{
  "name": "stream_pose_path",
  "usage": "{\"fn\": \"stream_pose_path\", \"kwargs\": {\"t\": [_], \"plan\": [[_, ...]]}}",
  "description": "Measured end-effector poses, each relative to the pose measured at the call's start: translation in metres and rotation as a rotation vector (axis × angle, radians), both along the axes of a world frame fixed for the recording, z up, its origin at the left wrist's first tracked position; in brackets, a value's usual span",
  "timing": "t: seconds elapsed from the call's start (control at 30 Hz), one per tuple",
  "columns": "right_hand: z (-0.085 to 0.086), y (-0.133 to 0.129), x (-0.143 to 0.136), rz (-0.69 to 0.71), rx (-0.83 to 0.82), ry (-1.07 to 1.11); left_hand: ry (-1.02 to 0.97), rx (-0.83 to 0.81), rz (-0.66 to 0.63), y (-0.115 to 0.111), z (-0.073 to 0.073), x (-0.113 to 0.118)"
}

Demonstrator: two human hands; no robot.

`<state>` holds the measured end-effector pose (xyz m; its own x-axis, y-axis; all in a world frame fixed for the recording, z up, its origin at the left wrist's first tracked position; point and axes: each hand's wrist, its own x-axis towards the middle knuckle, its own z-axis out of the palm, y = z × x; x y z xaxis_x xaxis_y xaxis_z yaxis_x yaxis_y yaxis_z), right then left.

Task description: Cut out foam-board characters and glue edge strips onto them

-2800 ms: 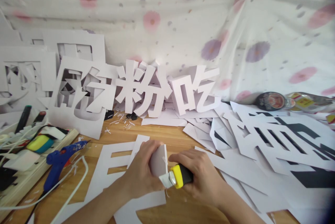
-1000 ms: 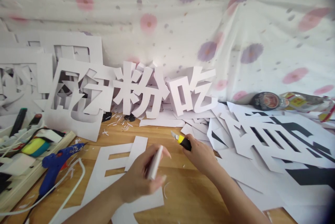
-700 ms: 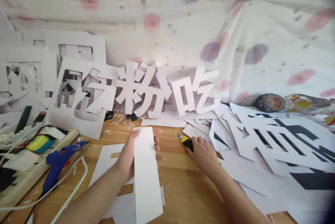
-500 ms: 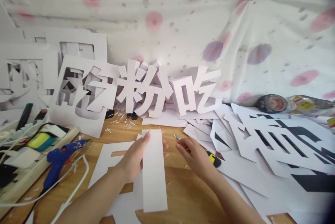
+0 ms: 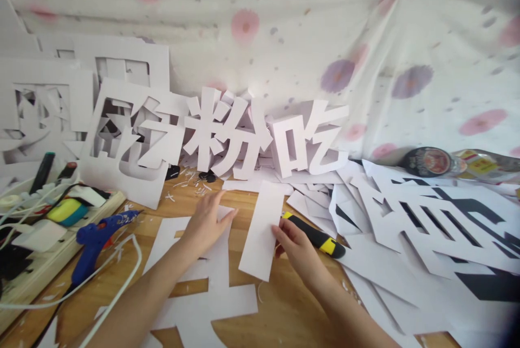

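Observation:
My right hand [image 5: 296,240] pinches the right edge of a white foam-board strip [image 5: 262,234], tilted above the wooden table. My left hand [image 5: 209,222] is empty, thumb and fingers apart. Under it lies a flat white cut-out character [image 5: 227,302], its upper part hidden by the hand and forearm. Just past my right fingers a yellow and black utility knife [image 5: 314,235] rests on the table, its front end behind the strip.
Raised white letters [image 5: 239,139] stand at the back, with cut-out sheets [image 5: 134,174] leaning left of them. A blue glue gun [image 5: 95,242] and a crowded power strip [image 5: 77,253] are left. White sheets [image 5: 390,272] pile up right, near a bottle [image 5: 459,163].
The strip has passed from my left hand to my right and shifted right. My left hand has let go and opened. The small tool tip by my right fingers no longer shows; the utility knife shows more.

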<state>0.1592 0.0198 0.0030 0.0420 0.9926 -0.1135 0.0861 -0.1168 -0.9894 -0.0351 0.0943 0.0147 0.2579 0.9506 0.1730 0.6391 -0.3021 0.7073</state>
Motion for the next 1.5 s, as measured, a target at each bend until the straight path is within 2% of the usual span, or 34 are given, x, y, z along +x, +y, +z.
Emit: {"fn": "stream_pose_path", "kwargs": {"t": [0.07,0.13,0.3,0.37,0.43,0.5,0.57,0.67,0.73,0.83,0.93,1.0,1.2,1.5], "plan": [[-0.002,0.003,0.002,-0.029,-0.013,0.02,0.242,-0.025,0.032,0.005,-0.008,-0.004],[-0.005,0.004,0.001,-0.033,-0.018,0.024,0.339,-0.081,0.033,0.006,-0.014,-0.004],[-0.008,0.004,0.0,-0.032,-0.026,0.035,0.239,-0.085,0.08,0.007,-0.019,0.002],[-0.007,0.003,0.0,-0.027,-0.023,0.036,0.09,-0.058,0.1,0.007,-0.016,0.004],[-0.006,0.003,-0.001,-0.003,-0.012,0.038,-0.199,-0.096,0.064,0.005,-0.01,0.006],[-0.006,0.001,-0.003,0.053,0.01,0.039,-0.504,-0.247,-0.034,0.001,-0.003,0.01],[-0.009,-0.001,-0.005,0.119,0.034,0.029,-0.713,-0.415,-0.118,-0.006,0.002,0.015],[-0.014,-0.004,-0.008,0.162,0.059,-0.027,-0.94,-0.537,-0.13,-0.019,0.008,0.023],[-0.015,-0.005,-0.008,0.162,0.066,-0.053,-1.004,-0.567,-0.143,-0.027,0.012,0.027],[-0.01,-0.009,-0.009,0.173,0.109,-0.154,-0.905,-0.5,-0.201,-0.037,0.019,0.029],[0.002,-0.013,-0.008,0.185,0.186,-0.398,-0.759,-0.425,-0.194,-0.041,0.024,0.028],[0.009,-0.016,-0.008,0.18,0.206,-0.469,-0.76,-0.415,-0.192,-0.044,0.025,0.027],[0.012,-0.021,-0.014,0.165,0.221,-0.353,-0.829,-0.382,-0.124,-0.051,0.025,0.031],[0.01,-0.023,-0.013,0.201,0.334,-0.344,-0.864,-0.302,-0.064,-0.058,0.022,0.032]]}}
